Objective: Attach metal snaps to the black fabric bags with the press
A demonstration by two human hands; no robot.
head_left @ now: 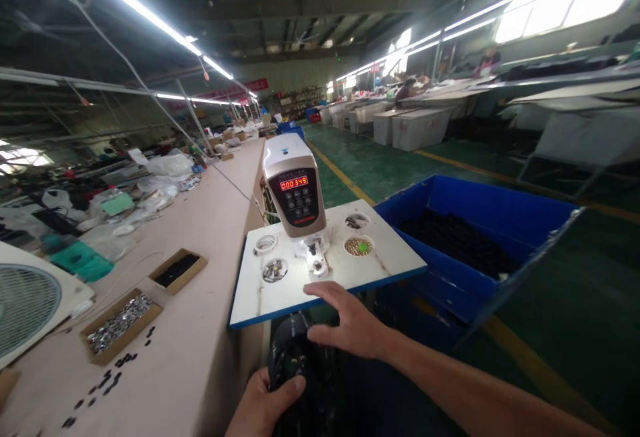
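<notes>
Low in front of me, my left hand (273,400) grips a piece of black fabric (295,347), with the thumb lying on top. My right hand (353,323) is open, its fingertips over the front edge of a white board (250,300) and its thumb spread beside the fabric. Just beyond those fingertips is the lit working head (316,260) of a white button-press machine (293,187). Its red display reads 000349. Round wells in the board hold small metal parts (275,271), brass-coloured pieces with a green bit (359,245) and other fittings (357,221).
A blue bin (425,303) with dark fabric stands right of the board. Along the left, a long table (220,223) carries a box of shiny metal parts (120,327), a box of black pieces (178,269), loose black pieces (107,380) and a fan (30,297).
</notes>
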